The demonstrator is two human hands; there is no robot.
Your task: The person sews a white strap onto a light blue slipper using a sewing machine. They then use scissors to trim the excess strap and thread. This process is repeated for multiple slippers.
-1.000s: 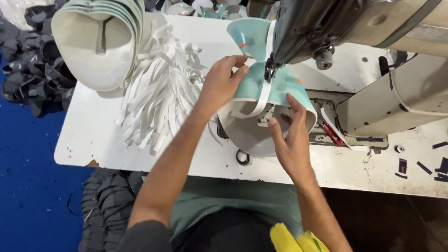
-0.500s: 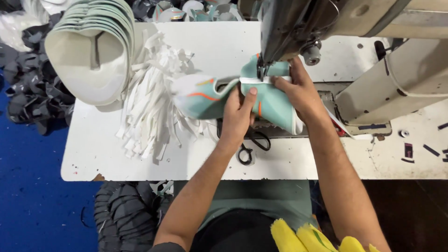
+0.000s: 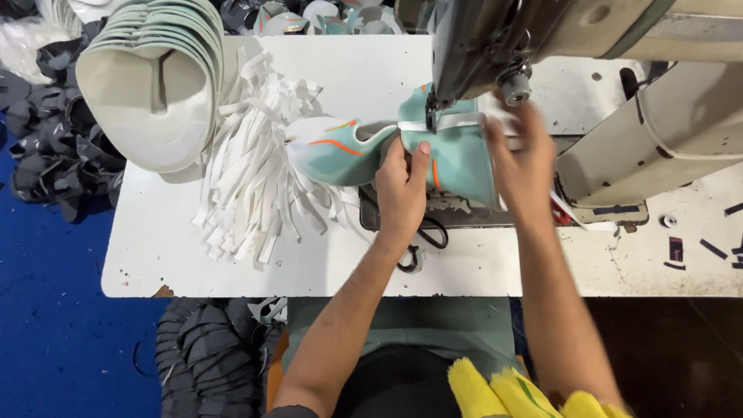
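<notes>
A mint-green shoe upper point(image 3: 457, 159) with orange lines lies under the needle of a sewing machine point(image 3: 495, 39), a white strip point(image 3: 453, 121) across its top. My left hand point(image 3: 400, 190) presses the upper's middle against the machine bed, thumb on the fabric. My right hand point(image 3: 520, 159), blurred, rests on the upper's right edge next to the machine's post. The upper's toe part point(image 3: 333, 151) sticks out to the left over the table.
A heap of white strips point(image 3: 255, 170) lies left of the upper. A stack of pale shoe parts point(image 3: 151, 85) stands at the table's far left corner. Black scissors point(image 3: 422, 240) sit by my left wrist. Dark fabric pieces point(image 3: 46, 155) pile on the blue floor.
The upper has been turned and spread flat under the needle. My left hand moved up onto its middle, and my right hand shifted to its right edge.
</notes>
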